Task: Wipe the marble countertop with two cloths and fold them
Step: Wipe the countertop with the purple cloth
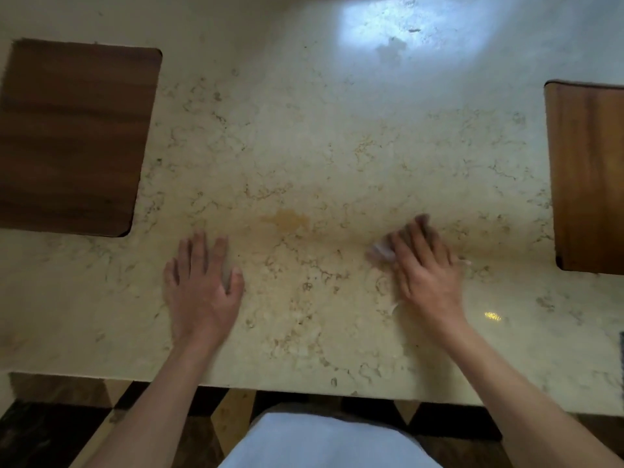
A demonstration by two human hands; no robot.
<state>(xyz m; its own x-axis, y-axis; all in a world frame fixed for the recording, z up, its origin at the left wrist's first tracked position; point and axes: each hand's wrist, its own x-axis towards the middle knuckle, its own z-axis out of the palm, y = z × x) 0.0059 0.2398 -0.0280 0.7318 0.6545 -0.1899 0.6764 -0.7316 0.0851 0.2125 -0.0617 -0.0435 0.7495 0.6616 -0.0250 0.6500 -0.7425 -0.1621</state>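
The cream marble countertop (320, 146) fills the view. My left hand (202, 282) lies flat on it, palm down, fingers spread, and I see no cloth under it. My right hand (422, 268) presses flat on a small pale cloth (381, 249), blurred by motion; only its edge shows beside the fingers, and a thin bit shows by the thumb. An orange-brown stain (287, 221) marks the marble between and just beyond the two hands. A second cloth is not visible.
A dark wooden board (71, 140) lies at the left and a lighter wooden board (591, 177) at the right edge. A wet-looking patch (391, 49) shines in the glare at the far side. The counter's near edge (304, 390) runs above a patterned floor.
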